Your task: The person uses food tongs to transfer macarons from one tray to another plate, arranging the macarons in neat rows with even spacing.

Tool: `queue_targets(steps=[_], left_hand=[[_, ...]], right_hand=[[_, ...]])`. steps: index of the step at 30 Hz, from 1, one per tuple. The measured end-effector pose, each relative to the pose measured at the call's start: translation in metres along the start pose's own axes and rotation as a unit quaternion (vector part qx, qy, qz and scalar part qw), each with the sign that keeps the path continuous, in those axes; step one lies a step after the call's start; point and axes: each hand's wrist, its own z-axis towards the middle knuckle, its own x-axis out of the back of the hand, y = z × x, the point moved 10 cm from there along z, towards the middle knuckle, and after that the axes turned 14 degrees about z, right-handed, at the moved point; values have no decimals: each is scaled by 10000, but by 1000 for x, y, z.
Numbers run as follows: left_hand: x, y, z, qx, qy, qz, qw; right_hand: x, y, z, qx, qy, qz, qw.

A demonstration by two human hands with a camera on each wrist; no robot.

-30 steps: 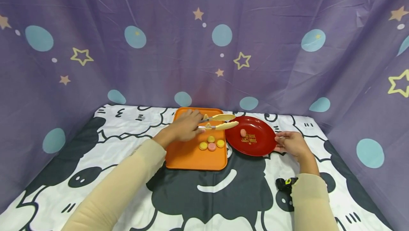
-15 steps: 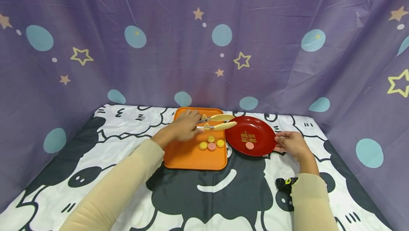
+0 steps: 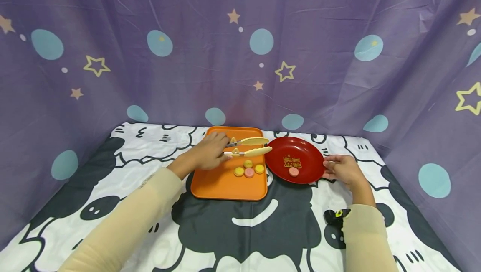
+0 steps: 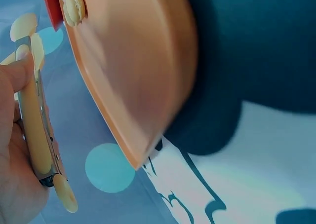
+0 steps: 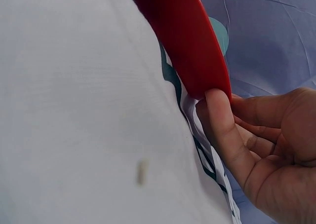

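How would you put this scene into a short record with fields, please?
left hand: holds tongs above the tray
tongs state: tips apart, nothing between them
right hand: pinches rim of red plate
orange tray: bears three yellow cookies, one pink cookie
red plate: right of tray, bears another pink cookie
surface: black-and-white patterned cloth
backdrop: purple curtain

There are five macarons (image 3: 249, 173), two hands (image 3: 208, 151), one tray (image 3: 229, 189), one plate (image 3: 309, 161) and one pair of tongs (image 3: 256, 152).

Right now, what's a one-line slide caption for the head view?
Left hand holds open tongs over tray; right hand grips plate bearing one pink macaron.
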Motion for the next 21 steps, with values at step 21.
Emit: queue_targets(steps=[21], left_hand=[[1,-14,-49,-23,-150,-12,9999]], right_hand=[[0,-1,-1,135,-54,-87,9999]])
